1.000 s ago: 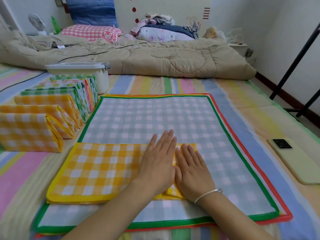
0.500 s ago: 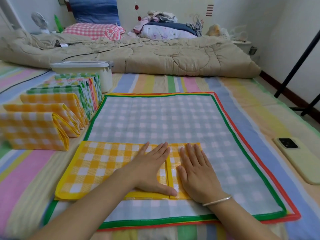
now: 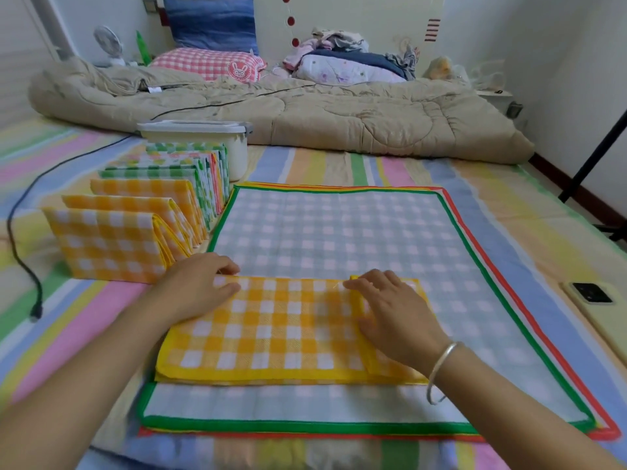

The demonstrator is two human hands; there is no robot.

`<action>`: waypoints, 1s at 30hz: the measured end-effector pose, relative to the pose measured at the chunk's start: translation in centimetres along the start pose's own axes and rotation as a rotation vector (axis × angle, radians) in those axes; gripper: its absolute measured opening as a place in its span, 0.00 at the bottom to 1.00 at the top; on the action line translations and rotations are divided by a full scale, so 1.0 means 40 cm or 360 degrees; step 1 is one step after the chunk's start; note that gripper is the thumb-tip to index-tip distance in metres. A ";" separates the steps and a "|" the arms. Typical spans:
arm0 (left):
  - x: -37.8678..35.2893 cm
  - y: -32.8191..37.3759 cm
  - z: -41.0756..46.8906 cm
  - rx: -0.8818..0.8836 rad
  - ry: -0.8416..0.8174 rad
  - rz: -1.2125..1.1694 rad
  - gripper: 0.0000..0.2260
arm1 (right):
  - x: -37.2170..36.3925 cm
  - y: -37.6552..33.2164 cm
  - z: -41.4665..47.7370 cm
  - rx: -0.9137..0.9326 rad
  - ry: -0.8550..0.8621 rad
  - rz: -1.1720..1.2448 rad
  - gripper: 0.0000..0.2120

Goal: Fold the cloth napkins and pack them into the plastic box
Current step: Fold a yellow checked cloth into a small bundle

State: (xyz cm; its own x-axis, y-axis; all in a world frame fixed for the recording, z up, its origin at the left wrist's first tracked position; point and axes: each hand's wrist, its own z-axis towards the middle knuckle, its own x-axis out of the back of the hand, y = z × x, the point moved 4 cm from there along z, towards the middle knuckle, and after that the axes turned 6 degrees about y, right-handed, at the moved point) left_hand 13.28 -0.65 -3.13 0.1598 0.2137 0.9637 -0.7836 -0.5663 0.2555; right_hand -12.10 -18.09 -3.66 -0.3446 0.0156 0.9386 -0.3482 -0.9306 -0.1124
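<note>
I can read no words or numbers anywhere from here — the only mark I make out is a white rabbit badge (image 3: 240,70) on the pink checked pillow (image 3: 200,62).

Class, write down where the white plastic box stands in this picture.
In the head view the plastic box stands at upper left, behind the far end of the row of folded napkins and in front of the beige quilt.

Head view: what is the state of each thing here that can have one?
yellow napkin, partly folded, flat on the stack.
left hand, pinches its far left corner.
right hand, pinches its far edge at the fold.
plastic box, lid on.
folded napkins, standing in a row.
phone, face down.
</note>
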 end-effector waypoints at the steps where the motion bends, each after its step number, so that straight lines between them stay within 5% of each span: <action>1: 0.001 0.001 0.004 -0.0026 -0.0039 0.0017 0.15 | -0.005 -0.025 0.018 0.0065 -0.0033 0.0069 0.25; 5: -0.004 0.012 0.022 -0.0082 -0.0110 0.0002 0.17 | -0.038 -0.116 0.073 0.0233 -0.0036 0.0267 0.22; 12: 0.004 -0.013 0.025 -0.0056 -0.0049 -0.0323 0.25 | -0.110 -0.194 0.079 0.0398 -0.0472 0.0358 0.46; 17: 0.018 -0.060 -0.003 0.0372 0.0112 -0.0849 0.24 | -0.113 -0.193 0.071 0.0331 -0.0637 0.0374 0.51; 19: 0.017 -0.081 -0.026 0.0526 -0.0018 -0.0931 0.24 | -0.118 -0.192 0.073 0.0335 -0.0660 0.0375 0.53; 22: 0.003 -0.096 -0.091 0.0551 -0.0604 -0.0904 0.36 | -0.121 -0.193 0.075 0.0338 -0.0711 0.0368 0.54; 24: 0.005 -0.097 -0.126 0.0537 -0.0823 -0.0898 0.33 | -0.118 -0.197 0.075 0.0338 -0.0755 0.0346 0.56; 26: 0.015 -0.091 -0.140 0.0548 -0.0825 -0.0941 0.26 | -0.116 -0.201 0.076 0.0341 -0.0810 0.0316 0.58; 30: 0.040 -0.044 -0.149 0.0464 -0.0725 -0.1211 0.33 | -0.120 -0.208 0.081 0.0352 -0.0886 0.0247 0.63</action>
State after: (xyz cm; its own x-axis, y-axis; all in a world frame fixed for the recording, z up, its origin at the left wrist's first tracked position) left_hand 11.35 5.42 -2.49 0.8368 0.3114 0.4503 -0.1993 -0.5929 0.7802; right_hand -4.73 -11.62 -6.16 0.1510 -0.2637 0.9527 -0.1209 -0.9615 -0.2470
